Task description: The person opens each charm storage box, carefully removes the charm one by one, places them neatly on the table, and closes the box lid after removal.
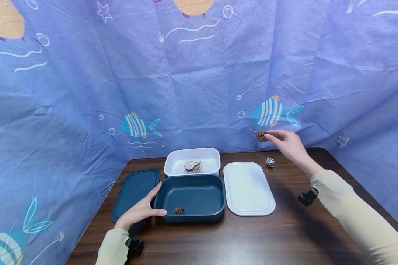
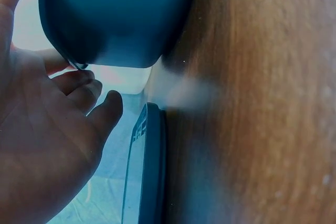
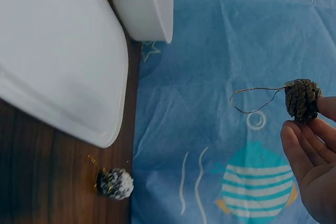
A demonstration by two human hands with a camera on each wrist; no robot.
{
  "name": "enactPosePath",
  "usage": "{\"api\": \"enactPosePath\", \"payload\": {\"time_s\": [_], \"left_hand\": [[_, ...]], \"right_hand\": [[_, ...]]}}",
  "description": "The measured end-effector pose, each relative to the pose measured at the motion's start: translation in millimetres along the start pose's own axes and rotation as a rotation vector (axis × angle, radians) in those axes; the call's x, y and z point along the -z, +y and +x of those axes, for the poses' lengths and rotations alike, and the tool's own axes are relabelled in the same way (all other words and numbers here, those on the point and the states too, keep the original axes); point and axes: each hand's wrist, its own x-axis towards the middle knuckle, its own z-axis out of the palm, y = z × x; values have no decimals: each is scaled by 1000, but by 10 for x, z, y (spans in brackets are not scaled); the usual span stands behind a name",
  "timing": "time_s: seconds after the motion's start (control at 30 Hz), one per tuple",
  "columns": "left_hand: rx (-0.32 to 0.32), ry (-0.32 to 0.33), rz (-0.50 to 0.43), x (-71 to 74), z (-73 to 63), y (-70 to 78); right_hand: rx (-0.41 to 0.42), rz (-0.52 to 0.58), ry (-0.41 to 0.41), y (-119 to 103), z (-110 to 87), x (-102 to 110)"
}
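Observation:
My right hand (image 1: 286, 141) is raised above the back right of the table, pinching a brown pine cone (image 3: 303, 100) between thumb and fingertips. A thin cord loop (image 3: 247, 92) hangs off that cone. At the left end of a dark blue box (image 1: 194, 218), my left hand (image 1: 144, 208) holds the rim, its thumb at the front corner and its fingers along the side. Another brown pine cone (image 1: 179, 211) lies inside this box, near the front left. A snow-tipped pine cone (image 3: 116, 183) sits on the table below my right hand.
Behind the blue box stands a white box (image 1: 174, 165) containing pale flat pieces (image 1: 193, 165) and reddish shreds. A white lid (image 1: 250, 189) lies to the right, a dark blue lid (image 1: 136, 191) to the left. A patterned cloth (image 1: 199, 92) hangs behind the table.

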Motion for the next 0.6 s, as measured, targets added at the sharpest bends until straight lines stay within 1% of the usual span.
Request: {"api": "enactPosePath", "payload": {"time_s": [0.17,0.27,0.43,0.6], "left_hand": [[3,10,28,7,26,7],[-5,14,42,11,46,5],[-17,20,49,18,65,19],[-16,20,43,12,76,30]], "right_hand": [[-11,-47,5,94,-35,23],[-24,-65,13,168,-66,24],[-44,-83,20,302,-131,13],[-36,-94,37,432,-196,4]]}}
